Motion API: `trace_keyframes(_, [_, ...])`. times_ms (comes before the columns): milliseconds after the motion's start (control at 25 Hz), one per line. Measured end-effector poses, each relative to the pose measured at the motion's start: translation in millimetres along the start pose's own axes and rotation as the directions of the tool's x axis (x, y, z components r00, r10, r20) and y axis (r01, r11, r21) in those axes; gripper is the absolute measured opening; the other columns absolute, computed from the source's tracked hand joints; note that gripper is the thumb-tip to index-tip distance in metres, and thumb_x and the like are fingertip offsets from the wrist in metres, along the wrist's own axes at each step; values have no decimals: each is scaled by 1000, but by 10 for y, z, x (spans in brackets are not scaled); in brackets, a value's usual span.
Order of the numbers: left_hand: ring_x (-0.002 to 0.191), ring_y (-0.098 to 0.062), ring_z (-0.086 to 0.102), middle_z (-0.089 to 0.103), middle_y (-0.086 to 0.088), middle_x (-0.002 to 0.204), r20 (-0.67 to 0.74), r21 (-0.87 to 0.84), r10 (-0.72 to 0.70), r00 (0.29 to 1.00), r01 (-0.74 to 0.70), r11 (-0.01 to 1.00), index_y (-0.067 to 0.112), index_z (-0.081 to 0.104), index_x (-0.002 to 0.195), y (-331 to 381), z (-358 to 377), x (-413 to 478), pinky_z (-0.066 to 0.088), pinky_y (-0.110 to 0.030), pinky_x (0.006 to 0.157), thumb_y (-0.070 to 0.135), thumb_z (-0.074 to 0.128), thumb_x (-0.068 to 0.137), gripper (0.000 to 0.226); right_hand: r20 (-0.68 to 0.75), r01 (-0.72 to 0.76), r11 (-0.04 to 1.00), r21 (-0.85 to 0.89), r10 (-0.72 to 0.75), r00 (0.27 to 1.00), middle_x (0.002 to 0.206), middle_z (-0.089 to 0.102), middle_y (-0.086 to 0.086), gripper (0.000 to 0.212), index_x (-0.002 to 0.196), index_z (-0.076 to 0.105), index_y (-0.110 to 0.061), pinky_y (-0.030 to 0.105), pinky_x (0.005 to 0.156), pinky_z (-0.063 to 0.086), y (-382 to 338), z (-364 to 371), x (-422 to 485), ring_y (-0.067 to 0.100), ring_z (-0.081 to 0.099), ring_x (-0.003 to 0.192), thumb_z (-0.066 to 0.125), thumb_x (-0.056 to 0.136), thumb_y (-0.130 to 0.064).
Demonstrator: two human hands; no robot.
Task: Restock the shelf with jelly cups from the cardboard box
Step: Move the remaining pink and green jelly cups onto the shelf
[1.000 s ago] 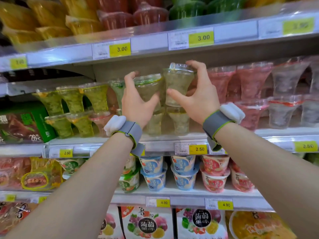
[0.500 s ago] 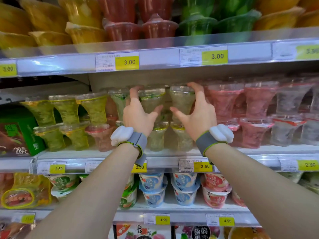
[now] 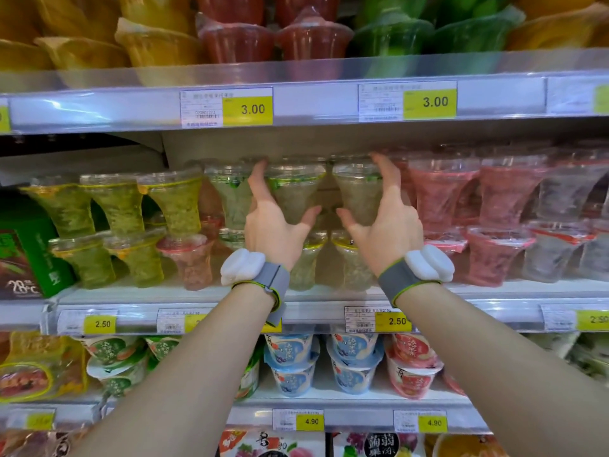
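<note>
My left hand [image 3: 273, 222] grips a pale green jelly cup [image 3: 293, 189], thumb on its right side and fingers behind its left. My right hand [image 3: 385, 219] grips a second pale jelly cup [image 3: 356, 189] in the same way. Both cups stand upright on top of two lower pale cups [image 3: 304, 258] on the middle shelf [image 3: 197, 291], just under the shelf above. The cardboard box is out of view.
Yellow-green cups [image 3: 118, 206] fill the shelf to the left, pink cups [image 3: 438, 196] and clear cups [image 3: 560, 192] to the right. A green carton [image 3: 26, 245] stands at far left. Round tubs [image 3: 290, 361] sit on the shelf below.
Both hands carried the two cups further back into the shelf, onto the lower cups. The camera has moved closer and tilted up.
</note>
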State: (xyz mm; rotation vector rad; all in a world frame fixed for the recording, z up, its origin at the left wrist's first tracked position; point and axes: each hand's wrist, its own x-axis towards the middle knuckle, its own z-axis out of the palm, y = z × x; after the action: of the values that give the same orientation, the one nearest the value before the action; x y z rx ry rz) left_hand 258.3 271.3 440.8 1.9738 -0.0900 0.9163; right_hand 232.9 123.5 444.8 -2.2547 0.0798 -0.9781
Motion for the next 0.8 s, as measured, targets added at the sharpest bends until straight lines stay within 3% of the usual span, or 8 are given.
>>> trace_keyframes(160, [85, -37, 63, 64, -17, 113, -30, 38, 7, 1000, -5, 999, 37, 15, 146, -19, 30, -9, 41, -30, 63, 47, 77, 73, 96, -13, 39, 999, 8, -39, 999, 91, 65, 12, 84, 139, 4, -53, 34, 59, 40, 18, 45, -20, 42, 64, 78, 66, 84, -46])
trace_keyframes(560, [93, -38, 63, 62, -17, 120, -11, 72, 26, 1000, -25, 997, 33, 15, 148, 10, -14, -23, 40, -28, 66, 48, 76, 74, 96, 10, 56, 997, -60, -56, 998, 116, 57, 15, 90, 148, 5, -49, 33, 61, 38, 8, 26, -31, 42, 63, 85, 68, 85, -47])
trace_keyframes(800, [92, -40, 63, 65, -20, 110, 32, 99, 30, 999, -33, 995, 27, 5, 152, 60, -115, -55, 45, -31, 67, 48, 77, 74, 108, 39, 112, 991, -76, -110, 993, 104, 59, 16, 102, 148, -6, -51, 32, 58, 40, 33, -70, -75, 39, 64, 81, 71, 82, -47])
